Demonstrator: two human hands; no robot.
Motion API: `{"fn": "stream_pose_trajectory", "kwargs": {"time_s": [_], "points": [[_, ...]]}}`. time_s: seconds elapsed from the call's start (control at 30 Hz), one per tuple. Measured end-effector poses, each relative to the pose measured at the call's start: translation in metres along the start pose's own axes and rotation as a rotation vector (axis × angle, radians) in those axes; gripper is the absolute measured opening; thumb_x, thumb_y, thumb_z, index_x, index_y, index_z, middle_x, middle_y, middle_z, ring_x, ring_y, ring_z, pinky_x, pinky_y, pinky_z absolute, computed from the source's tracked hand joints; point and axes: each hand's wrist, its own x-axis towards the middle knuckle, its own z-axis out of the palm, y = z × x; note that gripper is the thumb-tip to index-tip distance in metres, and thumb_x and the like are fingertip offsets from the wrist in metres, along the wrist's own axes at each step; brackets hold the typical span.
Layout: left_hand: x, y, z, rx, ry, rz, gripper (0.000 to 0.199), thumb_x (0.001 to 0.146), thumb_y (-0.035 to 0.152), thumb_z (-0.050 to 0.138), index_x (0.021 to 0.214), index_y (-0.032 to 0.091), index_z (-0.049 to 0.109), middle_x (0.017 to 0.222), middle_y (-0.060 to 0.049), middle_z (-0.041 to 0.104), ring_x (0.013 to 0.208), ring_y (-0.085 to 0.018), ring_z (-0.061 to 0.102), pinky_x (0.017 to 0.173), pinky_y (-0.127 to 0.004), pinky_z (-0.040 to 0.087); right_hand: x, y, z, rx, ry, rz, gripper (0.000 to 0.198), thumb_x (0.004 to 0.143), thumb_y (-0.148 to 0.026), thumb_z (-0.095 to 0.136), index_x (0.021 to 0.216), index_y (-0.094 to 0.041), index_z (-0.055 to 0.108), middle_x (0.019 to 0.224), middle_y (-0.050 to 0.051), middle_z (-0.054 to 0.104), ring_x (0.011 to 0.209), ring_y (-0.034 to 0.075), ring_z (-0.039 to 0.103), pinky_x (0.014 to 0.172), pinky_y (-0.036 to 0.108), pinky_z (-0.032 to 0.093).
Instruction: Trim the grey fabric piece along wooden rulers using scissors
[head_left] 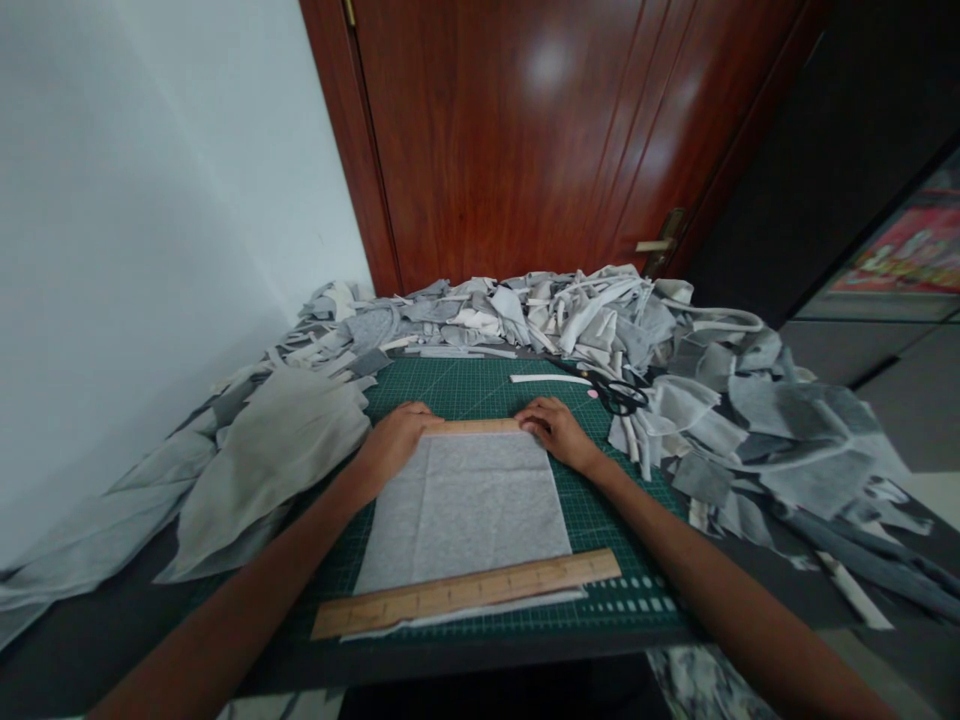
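Grey cloth (480,500) flat on green cutting mat (589,505), wooden ruler (465,593) across near end. Left hand (401,430), right hand (556,428): each grip clamped on one end of wooden strip (474,427) along cloth's far edge.

A pale wall (172,200) at left met the frame (356,150) of a glossy reddish-brown door (510,150), which bore a metal handle (660,245) and light reflections (547,65), while a dark cabinet (795,170) stood at right beyond the dark tabletop (420,662).
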Motion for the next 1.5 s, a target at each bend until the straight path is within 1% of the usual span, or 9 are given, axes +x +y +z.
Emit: {"fn": "stream_pose_trajectory", "kwargs": {"time_s": [0.27,0.47,0.87,1.1,1.23,1.33,1.37,1.43,1.5], "points": [[0.005,-0.010,0.005,-0.034,0.062,0.015,0.036,0.101,0.022,0.043,0.110,0.018,0.077,0.109,-0.008,0.074,0.108,-0.022,0.064,0.102,-0.037,0.049,0.000,0.002,0.004,-0.031,0.042,0.028,0.015,0.097,-0.018,0.063,0.102,-0.021,0.078,0.100,0.008,0.072,0.096,0.021,0.062,0.091,0.038,0.044],[0.008,-0.014,0.008,-0.079,0.040,0.059,0.033,0.102,0.027,0.045,0.109,0.021,0.077,0.109,-0.007,0.074,0.106,-0.021,0.064,0.100,-0.035,0.049,0.000,0.001,0.004,-0.026,0.050,0.040,0.015,0.096,-0.017,0.064,0.102,-0.021,0.078,0.100,0.008,0.072,0.096,0.021,0.061,0.092,0.037,0.043],[0.013,-0.020,0.011,-0.054,0.053,0.070,0.035,0.102,0.023,0.043,0.108,0.020,0.077,0.106,-0.007,0.073,0.104,-0.021,0.062,0.098,-0.034,0.048,0.000,-0.001,0.005,-0.025,0.085,0.081,0.016,0.094,-0.014,0.066,0.100,-0.021,0.079,0.101,0.008,0.073,0.096,0.022,0.061,0.091,0.037,0.044],[0.011,-0.005,0.016,-0.100,0.021,0.212,0.044,0.096,0.007,0.042,0.119,0.023,0.075,0.118,-0.007,0.071,0.113,-0.020,0.061,0.099,-0.033,0.048,0.000,-0.003,0.008,-0.040,0.075,0.059,0.015,0.096,-0.018,0.065,0.102,-0.020,0.078,0.101,0.008,0.073,0.095,0.021,0.062,0.092,0.037,0.045],[0.010,0.003,0.015,-0.100,0.008,0.178,0.041,0.093,0.006,0.049,0.115,0.026,0.077,0.108,-0.004,0.073,0.105,-0.019,0.063,0.093,-0.030,0.050,-0.002,0.017,-0.031,-0.164,0.171,0.046,0.022,0.100,-0.030,0.058,0.102,-0.020,0.078,0.102,0.009,0.072,0.098,0.024,0.063,0.094,0.039,0.047],[0.008,0.011,0.014,-0.084,0.028,0.148,0.041,0.092,0.003,0.049,0.111,0.025,0.078,0.103,-0.004,0.073,0.101,-0.019,0.065,0.091,-0.029,0.052,-0.013,0.050,-0.078,-0.374,0.397,0.216,0.031,0.102,-0.031,0.049,0.105,-0.017,0.077,0.104,0.013,0.072,0.102,0.028,0.063,0.099,0.045,0.047],[0.008,0.014,0.015,-0.063,0.043,0.126,0.043,0.090,0.000,0.048,0.109,0.024,0.079,0.102,-0.004,0.073,0.099,-0.018,0.066,0.090,-0.029,0.052,-0.017,0.061,-0.090,-0.447,0.421,0.293,0.030,0.099,-0.028,0.050,0.107,-0.014,0.076,0.104,0.016,0.072,0.102,0.029,0.064,0.099,0.046,0.048],[0.008,0.018,0.016,-0.007,0.074,0.078,0.048,0.087,-0.004,0.046,0.107,0.023,0.080,0.102,-0.005,0.074,0.098,-0.019,0.067,0.091,-0.030,0.054,-0.026,0.081,-0.105,-0.524,0.296,0.395,0.028,0.093,-0.019,0.050,0.104,-0.013,0.076,0.100,0.017,0.072,0.098,0.030,0.066,0.099,0.045,0.049],[0.008,0.021,0.018,0.034,0.089,0.058,0.047,0.086,-0.004,0.046,0.107,0.021,0.079,0.103,-0.005,0.074,0.099,-0.020,0.068,0.094,-0.031,0.055,-0.034,0.093,-0.108,-0.552,0.145,0.420,0.029,0.092,-0.017,0.050,0.107,-0.012,0.075,0.102,0.017,0.073,0.101,0.030,0.067,0.100,0.044,0.051]]}}
